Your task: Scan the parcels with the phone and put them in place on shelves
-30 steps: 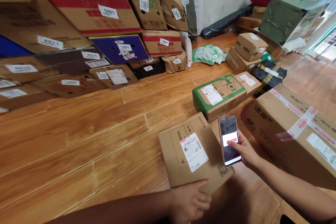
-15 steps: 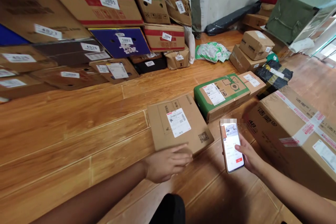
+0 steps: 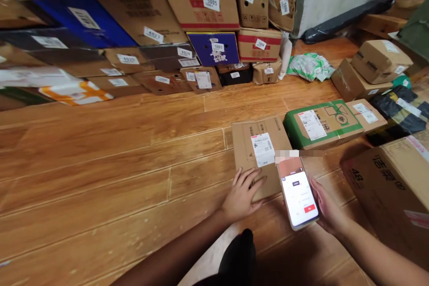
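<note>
The left hand [image 3: 241, 193] lies flat on the near edge of a flat carton [image 3: 259, 154], fingers [image 3: 250, 176] loosely spread across the cardboard, gripping nothing. The right hand [image 3: 326, 208] cups a phone [image 3: 298, 191] from beneath, fingers curled around its far edge, lit screen facing up. The phone hovers just over the carton's near right corner. The carton lies on the wooden floor [image 3: 117, 165], white label [image 3: 263, 149] upward. Just beside it to the right sits a green-edged box [image 3: 321, 124]; a big box [image 3: 392, 187] stands near the right hand. Stacked numbered boxes [image 3: 201, 0] line the back.
</note>
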Action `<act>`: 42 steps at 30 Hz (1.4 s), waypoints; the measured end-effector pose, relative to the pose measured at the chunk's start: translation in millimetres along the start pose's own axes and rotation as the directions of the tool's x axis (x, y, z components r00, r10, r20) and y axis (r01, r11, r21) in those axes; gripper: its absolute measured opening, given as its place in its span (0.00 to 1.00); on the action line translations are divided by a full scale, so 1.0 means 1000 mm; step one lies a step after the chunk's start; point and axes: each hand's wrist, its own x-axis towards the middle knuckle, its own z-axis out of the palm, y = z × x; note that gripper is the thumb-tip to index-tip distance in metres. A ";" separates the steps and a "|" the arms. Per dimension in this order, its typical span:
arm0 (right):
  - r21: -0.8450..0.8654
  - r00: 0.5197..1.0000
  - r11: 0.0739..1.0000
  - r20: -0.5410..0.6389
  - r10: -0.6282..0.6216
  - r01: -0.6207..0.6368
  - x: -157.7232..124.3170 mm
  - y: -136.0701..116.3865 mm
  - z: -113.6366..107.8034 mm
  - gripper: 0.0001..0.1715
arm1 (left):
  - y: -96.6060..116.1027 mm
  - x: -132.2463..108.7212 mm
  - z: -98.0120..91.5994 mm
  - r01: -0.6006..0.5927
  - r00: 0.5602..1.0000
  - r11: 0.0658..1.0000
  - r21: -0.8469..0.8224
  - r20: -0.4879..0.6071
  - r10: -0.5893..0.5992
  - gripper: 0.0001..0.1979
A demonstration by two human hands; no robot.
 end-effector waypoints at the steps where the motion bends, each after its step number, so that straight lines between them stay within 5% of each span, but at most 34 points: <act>1: -0.022 1.000 0.999 -0.010 -0.026 0.026 0.005 -0.001 0.008 0.35 | 0.000 0.000 0.000 0.003 1.000 1.000 -0.013 -0.002 -0.003 0.29; 7: -0.055 0.995 0.994 0.030 -0.092 0.093 0.022 0.002 0.049 0.38 | 0.000 -0.003 0.007 -0.023 0.995 0.999 -0.022 -0.100 0.020 0.24; 13: -0.045 0.991 0.991 0.058 -0.120 0.122 0.030 0.002 0.066 0.36 | -0.002 -0.006 0.015 -0.020 0.992 1.000 0.000 -0.125 0.020 0.24; 32: -0.034 0.991 0.992 0.064 -0.120 0.123 0.032 0.000 0.061 0.36 | -0.001 -0.006 0.014 -0.009 0.993 1.000 -0.007 -0.118 0.008 0.24; 36: -0.101 0.980 0.987 0.168 -0.105 0.123 0.029 -0.006 0.054 0.40 | 0.000 -0.004 0.012 -0.006 0.993 1.000 -0.004 -0.119 0.006 0.23; 42: -0.214 0.936 0.935 0.275 -0.221 0.283 0.030 0.002 0.042 0.47 | 0.001 -0.002 0.008 -0.017 0.987 1.000 -0.001 -0.159 0.017 0.23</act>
